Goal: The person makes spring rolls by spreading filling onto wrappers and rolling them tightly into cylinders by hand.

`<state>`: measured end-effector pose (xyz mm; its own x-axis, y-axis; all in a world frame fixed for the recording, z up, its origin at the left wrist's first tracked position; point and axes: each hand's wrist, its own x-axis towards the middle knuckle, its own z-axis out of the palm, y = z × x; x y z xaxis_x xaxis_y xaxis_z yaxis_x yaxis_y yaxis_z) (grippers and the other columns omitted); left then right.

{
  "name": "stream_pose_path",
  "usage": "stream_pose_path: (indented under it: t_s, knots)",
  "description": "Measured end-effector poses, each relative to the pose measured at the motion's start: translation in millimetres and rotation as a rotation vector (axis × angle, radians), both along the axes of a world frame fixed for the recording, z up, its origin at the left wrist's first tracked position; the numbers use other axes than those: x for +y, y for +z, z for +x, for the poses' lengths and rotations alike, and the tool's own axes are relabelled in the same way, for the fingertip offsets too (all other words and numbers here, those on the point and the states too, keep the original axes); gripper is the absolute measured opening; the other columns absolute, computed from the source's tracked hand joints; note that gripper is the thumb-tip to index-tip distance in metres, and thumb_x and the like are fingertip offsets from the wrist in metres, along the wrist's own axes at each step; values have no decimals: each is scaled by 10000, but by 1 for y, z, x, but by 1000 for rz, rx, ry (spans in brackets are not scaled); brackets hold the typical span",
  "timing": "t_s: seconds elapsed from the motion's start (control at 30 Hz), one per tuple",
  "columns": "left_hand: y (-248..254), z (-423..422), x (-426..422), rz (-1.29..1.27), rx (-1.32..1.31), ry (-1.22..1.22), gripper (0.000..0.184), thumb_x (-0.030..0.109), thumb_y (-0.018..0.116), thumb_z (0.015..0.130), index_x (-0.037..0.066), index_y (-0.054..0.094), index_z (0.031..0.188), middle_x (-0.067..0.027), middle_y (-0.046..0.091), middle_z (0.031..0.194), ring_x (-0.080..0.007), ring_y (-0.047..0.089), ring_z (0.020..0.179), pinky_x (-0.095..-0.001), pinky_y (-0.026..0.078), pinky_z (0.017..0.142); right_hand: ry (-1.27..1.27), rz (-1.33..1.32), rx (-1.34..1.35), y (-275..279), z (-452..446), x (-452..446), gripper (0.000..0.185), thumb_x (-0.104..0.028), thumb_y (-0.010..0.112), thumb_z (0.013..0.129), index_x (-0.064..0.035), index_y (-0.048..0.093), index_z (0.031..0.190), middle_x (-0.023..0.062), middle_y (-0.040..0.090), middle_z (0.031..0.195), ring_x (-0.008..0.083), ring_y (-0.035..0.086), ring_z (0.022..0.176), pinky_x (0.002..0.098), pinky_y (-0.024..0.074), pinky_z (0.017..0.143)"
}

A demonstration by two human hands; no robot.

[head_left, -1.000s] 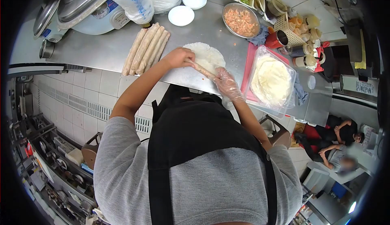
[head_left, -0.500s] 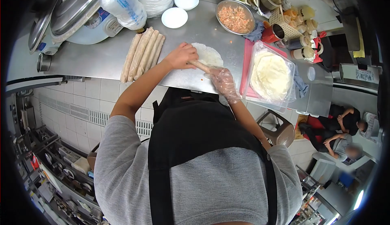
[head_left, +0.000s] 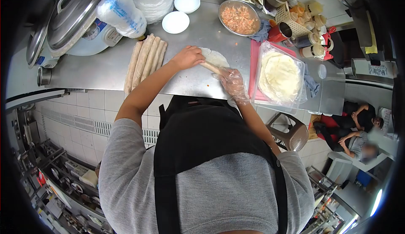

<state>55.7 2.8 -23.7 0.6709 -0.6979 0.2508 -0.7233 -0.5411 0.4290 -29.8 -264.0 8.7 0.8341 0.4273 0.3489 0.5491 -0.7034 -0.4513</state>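
A partly rolled wrapper lies on the steel counter; its flat round part (head_left: 215, 58) shows behind the rolled part (head_left: 210, 67). My bare left hand (head_left: 189, 57) is closed on the roll's left end. On its right end my right hand (head_left: 232, 83), in a clear plastic glove, has its fingers wrapped round it. Several finished rolls (head_left: 145, 59) lie side by side to the left of my left hand. To the right of my right hand, a stack of flat wrappers (head_left: 279, 75) rests in a clear plastic container on a pink board (head_left: 254, 63).
Behind the roll stand a metal bowl of orange shredded filling (head_left: 239, 18) and two white bowls (head_left: 175, 22). Plastic-wrapped stacks (head_left: 120, 12) and a large lidded cooker (head_left: 76, 18) are at the back left. A red cup (head_left: 279, 32) stands right. Two people (head_left: 358, 120) sit far right.
The roll has grown thicker and less of the flat wrapper shows. Both hands have stayed on the roll. The view has shifted slightly, moving the counter items left.
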Motion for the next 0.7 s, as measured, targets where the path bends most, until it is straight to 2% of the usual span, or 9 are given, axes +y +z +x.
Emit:
stream_pose_path:
  t_s: [0.17,0.23,0.33,0.43,0.5,0.53,0.6,0.63,0.7]
  knots:
    - [4,15,-7,35,155,27,146,251,646,889,126,671,961,-39,624,962,-257,576,1008,-401,434,900,-64,1,-58,-19,5,-9,275,-150,694,822,-85,687,1089,144,669,864,331,621,824,433,505,770]
    - [5,20,-8,54,181,31,148,251,647,888,124,662,962,-41,624,963,-267,576,1006,-408,432,905,44,-216,-93,-20,7,-10,271,-240,715,824,-73,673,1033,81,673,959,274,623,838,408,504,748]
    - [16,23,-11,83,128,31,187,264,663,876,124,658,1000,-59,625,969,-280,579,998,-424,433,904,-9,-68,-239,-15,3,-5,258,-235,726,809,-78,671,1006,79,666,984,264,624,840,400,514,726]
    - [33,28,-10,21,-50,107,241,264,671,870,94,661,1041,-86,638,1030,-290,579,1042,-432,434,918,-20,-146,-228,-16,4,-6,277,-250,734,802,-71,669,1002,85,666,966,262,631,860,383,520,718]
    - [37,38,-8,-103,-233,402,293,254,675,872,40,660,1071,-138,647,1073,-313,588,1062,-441,452,923,-5,-153,-221,-17,6,-9,281,-247,733,805,-66,668,1010,89,667,955,264,635,862,384,525,726]
    - [35,45,-4,-103,-233,396,293,254,675,872,40,660,1071,-138,647,1073,-313,588,1062,-441,452,923,16,-161,-215,-18,7,-10,285,-243,732,809,-61,667,1018,94,667,945,266,639,864,385,529,734]
    - [33,58,9,-141,-427,589,337,306,651,890,-9,651,1011,-174,650,999,-346,613,980,-459,486,861,17,-137,-225,-19,8,-11,296,-240,730,812,-55,665,1033,100,667,929,272,641,858,387,531,741]
    - [31,62,14,-139,-428,589,337,306,651,890,-9,651,1011,-174,650,999,-346,613,980,-459,486,861,24,-113,-234,-19,8,-10,307,-238,729,815,-48,664,1047,106,666,913,278,643,851,389,533,748]
    - [28,65,24,46,-254,695,400,357,599,933,-36,665,968,-219,664,957,-377,641,901,-460,524,779,26,-110,-221,-13,8,-9,310,-231,724,821,-44,662,1060,110,666,907,281,643,847,390,533,758]
